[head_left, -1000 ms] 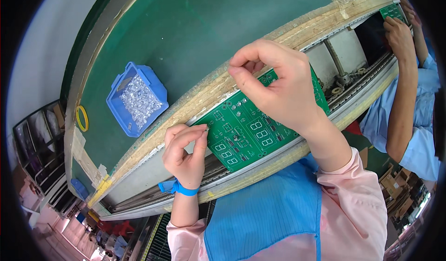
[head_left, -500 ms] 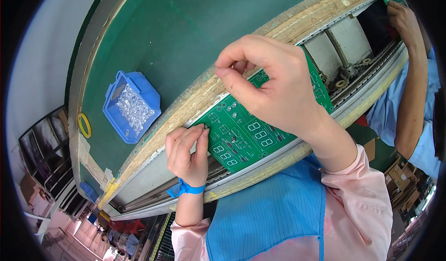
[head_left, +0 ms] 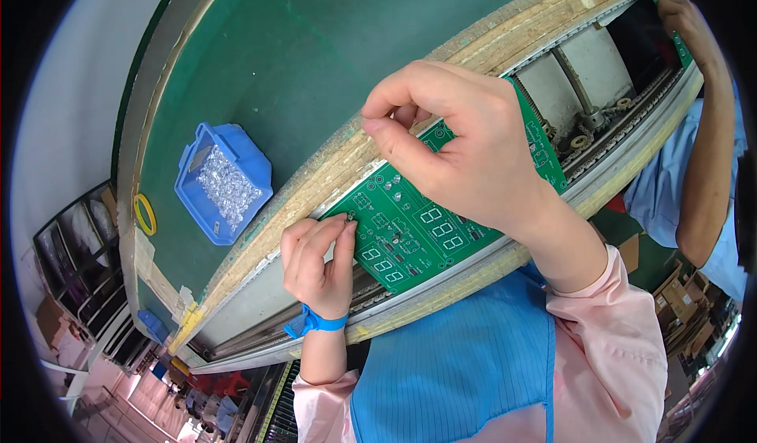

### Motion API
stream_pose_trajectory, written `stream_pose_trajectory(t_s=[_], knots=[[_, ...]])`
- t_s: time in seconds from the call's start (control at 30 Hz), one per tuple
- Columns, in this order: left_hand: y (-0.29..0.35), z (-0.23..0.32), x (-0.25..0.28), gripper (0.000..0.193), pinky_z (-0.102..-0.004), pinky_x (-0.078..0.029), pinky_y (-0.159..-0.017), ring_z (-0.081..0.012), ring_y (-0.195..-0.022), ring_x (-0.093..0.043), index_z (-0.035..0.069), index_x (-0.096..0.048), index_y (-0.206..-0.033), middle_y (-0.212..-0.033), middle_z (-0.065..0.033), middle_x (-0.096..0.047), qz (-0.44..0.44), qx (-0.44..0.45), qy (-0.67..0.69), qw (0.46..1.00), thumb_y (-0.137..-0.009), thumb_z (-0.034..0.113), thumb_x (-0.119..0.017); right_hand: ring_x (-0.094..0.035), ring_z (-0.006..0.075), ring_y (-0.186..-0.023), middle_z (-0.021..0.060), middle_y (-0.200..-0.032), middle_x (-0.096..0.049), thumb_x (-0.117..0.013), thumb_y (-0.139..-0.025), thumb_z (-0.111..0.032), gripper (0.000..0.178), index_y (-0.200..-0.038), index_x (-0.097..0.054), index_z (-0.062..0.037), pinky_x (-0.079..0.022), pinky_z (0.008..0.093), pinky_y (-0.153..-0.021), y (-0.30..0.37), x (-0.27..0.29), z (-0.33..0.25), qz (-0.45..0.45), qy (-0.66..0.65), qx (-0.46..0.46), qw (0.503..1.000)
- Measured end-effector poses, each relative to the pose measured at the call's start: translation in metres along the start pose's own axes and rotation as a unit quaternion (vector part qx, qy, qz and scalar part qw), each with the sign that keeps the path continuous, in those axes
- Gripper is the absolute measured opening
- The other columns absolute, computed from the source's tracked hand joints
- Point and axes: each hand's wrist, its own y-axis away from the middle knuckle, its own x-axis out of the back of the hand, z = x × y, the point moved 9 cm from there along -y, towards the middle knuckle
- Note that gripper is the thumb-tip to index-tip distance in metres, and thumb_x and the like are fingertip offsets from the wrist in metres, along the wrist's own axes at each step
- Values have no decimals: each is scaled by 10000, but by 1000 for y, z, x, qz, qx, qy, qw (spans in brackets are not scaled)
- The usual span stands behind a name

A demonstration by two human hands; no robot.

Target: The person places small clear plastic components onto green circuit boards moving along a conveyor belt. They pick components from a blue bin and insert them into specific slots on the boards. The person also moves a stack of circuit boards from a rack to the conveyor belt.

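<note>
Co-worker's hand [head_left: 692, 33] shifted, R hand [head_left: 473, 147] blocking PCB [head_left: 416, 247], L hand [head_left: 317, 261] at corner, both pinched, contents unclear, blue bin [head_left: 251, 156] nr

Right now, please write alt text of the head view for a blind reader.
A pinching left hand is at the left corner of a green circuit board; the right hand, also pinching, hides part of it. To their left, a blue bin of small clear parts sits on a green surface.

The head view (near, wide fisheye) looks down at the circuit board [head_left: 415, 247].
</note>
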Motion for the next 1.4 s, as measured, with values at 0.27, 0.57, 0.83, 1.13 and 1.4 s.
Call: stream_pose_trajectory(t_s=[0.27,0.57,0.83,1.13,1.4], knots=[[-3,5,-2,228,-327,-489,-724,-233,-784,-611,19,-670,-887,-829,-86,-698,-6,-9,-20,1000,-706,-46,-792,-635,134,-637,64,-733,-652,-696,-773,32,65,-814,-656,3,-512,246,-574,1,0,-1,-5,2,-5,1000],[-10,4,11,431,-384,-439,-802,-282,-889,-531,54,-659,-942,-913,-80,-563,-83,39,-96,991,-589,159,-883,-660,186,-663,102,-789,-655,-650,-833,-10,52,-878,-673,3,-516,286,-572,0,-2,6,-8,2,-25,1000],[-10,5,7,648,-455,-354,-949,-341,-1078,-435,85,-582,-1158,-1096,-122,-499,-63,51,-119,990,-605,248,-877,-667,149,-829,92,-908,-687,-623,-872,25,130,-978,-699,19,-530,246,-722,0,-12,4,-56,-118,-108,986],[-60,-15,66,296,-423,-438,-835,-310,-949,-530,51,-646,-1056,-935,-103,-595,40,24,-213,976,-769,75,-713,-639,118,-875,75,-944,-685,-639,-883,26,115,-990,-677,37,-519,255,-788,33,-27,-23,-172,-124,-227,950],[-69,-57,59,79,-366,-476,-741,-262,-860,-579,58,-667,-757,-809,-87,-622,-43,56,-328,942,-709,10,-626,-622,148,-895,91,-955,-650,-642,-864,51,114,-977,-658,45,-508,266,-796,43,-42,-58,-234,-140,-166,948]])
